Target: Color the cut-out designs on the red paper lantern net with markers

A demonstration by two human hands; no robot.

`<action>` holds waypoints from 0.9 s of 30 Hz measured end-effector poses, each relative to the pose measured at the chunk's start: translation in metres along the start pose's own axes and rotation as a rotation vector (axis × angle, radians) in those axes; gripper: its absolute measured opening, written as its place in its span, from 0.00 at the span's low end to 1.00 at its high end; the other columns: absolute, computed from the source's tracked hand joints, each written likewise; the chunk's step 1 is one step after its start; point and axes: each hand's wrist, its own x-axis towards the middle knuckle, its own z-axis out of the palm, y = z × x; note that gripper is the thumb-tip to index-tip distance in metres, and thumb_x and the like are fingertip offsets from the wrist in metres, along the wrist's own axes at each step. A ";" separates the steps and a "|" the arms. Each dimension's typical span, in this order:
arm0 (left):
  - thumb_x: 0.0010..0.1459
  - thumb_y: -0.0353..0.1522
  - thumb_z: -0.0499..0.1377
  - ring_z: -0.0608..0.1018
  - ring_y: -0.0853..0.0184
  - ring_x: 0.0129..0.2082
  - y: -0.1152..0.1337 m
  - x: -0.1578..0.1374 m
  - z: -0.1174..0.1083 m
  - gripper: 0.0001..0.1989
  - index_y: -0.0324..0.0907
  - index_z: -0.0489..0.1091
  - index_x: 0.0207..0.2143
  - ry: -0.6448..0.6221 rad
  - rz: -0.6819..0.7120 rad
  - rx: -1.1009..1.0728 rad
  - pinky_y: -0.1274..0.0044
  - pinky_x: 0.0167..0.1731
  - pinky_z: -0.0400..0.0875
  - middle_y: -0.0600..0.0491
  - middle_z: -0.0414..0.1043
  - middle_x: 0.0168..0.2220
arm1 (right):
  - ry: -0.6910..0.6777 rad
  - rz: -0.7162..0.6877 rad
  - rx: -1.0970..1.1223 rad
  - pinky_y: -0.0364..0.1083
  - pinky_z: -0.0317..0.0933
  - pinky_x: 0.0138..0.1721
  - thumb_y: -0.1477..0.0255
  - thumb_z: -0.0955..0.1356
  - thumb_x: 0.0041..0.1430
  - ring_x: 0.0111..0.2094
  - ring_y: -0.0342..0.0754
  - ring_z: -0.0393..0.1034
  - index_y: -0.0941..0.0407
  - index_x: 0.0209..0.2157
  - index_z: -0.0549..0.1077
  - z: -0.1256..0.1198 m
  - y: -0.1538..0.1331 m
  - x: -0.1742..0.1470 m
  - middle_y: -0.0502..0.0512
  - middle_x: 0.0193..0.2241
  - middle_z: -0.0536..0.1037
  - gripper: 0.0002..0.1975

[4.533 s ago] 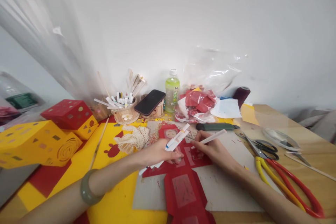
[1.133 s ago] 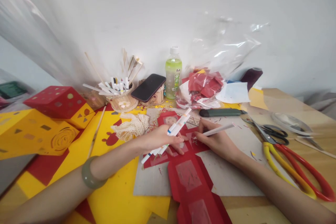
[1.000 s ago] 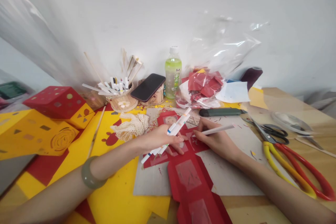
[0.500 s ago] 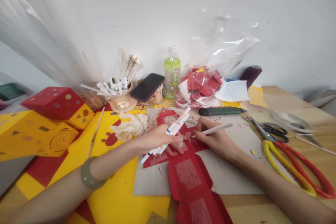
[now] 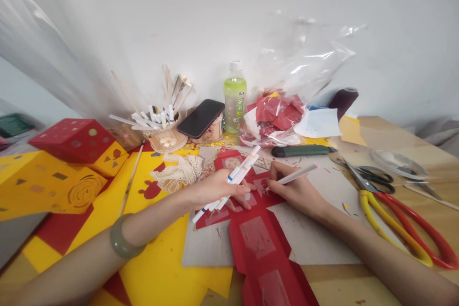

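A red paper box template (image 5: 258, 229) with translucent window panels lies unfolded at the middle of the table. My left hand (image 5: 222, 189) is closed around several white marker pens (image 5: 244, 165), its fingertips resting on the red paper. My right hand (image 5: 292, 189) pinches one white marker pen (image 5: 300, 172), tilted up to the right. The tip of that pen is hidden by my fingers, over the template's right-hand panel, where small marks show on the window.
Behind stand a basket of markers (image 5: 167, 141), a phone (image 5: 201, 118), a green drink bottle (image 5: 234, 100) and a bag of paper scraps (image 5: 274, 117). Cutter (image 5: 301, 151) and scissors (image 5: 405, 229) lie right. Red and yellow boxes (image 5: 73, 141) sit left; lace (image 5: 181, 172) lies nearer.
The pen in my right hand has tilted slightly, its rear end shifting a little left and up. My left hand and the red paper have stayed in place.
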 end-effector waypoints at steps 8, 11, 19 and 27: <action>0.46 0.39 0.60 0.77 0.63 0.30 0.000 -0.001 0.001 0.16 0.34 0.66 0.31 0.024 -0.021 -0.010 0.74 0.30 0.68 0.41 0.74 0.33 | 0.005 0.001 -0.017 0.41 0.47 0.21 0.77 0.62 0.47 0.20 0.40 0.50 0.55 0.18 0.53 0.000 0.000 0.001 0.44 0.16 0.56 0.11; 0.47 0.39 0.60 0.77 0.63 0.30 0.000 -0.001 0.001 0.18 0.34 0.66 0.35 0.031 -0.036 -0.007 0.76 0.28 0.68 0.42 0.74 0.31 | -0.004 -0.001 -0.018 0.41 0.47 0.21 0.77 0.62 0.47 0.20 0.40 0.51 0.55 0.18 0.53 0.000 0.000 0.001 0.44 0.16 0.56 0.11; 0.49 0.38 0.58 0.77 0.64 0.31 0.002 -0.001 0.001 0.14 0.34 0.66 0.32 0.019 -0.023 0.023 0.79 0.26 0.67 0.41 0.74 0.36 | -0.010 -0.024 -0.021 0.41 0.48 0.22 0.76 0.62 0.48 0.20 0.40 0.51 0.55 0.18 0.54 0.001 -0.001 0.002 0.44 0.17 0.57 0.11; 0.49 0.37 0.59 0.77 0.64 0.30 0.000 -0.001 0.001 0.12 0.36 0.64 0.29 0.018 -0.018 -0.019 0.77 0.27 0.68 0.45 0.74 0.28 | -0.018 -0.044 -0.039 0.41 0.49 0.22 0.74 0.63 0.50 0.20 0.40 0.53 0.55 0.18 0.55 0.002 -0.002 0.001 0.45 0.17 0.60 0.11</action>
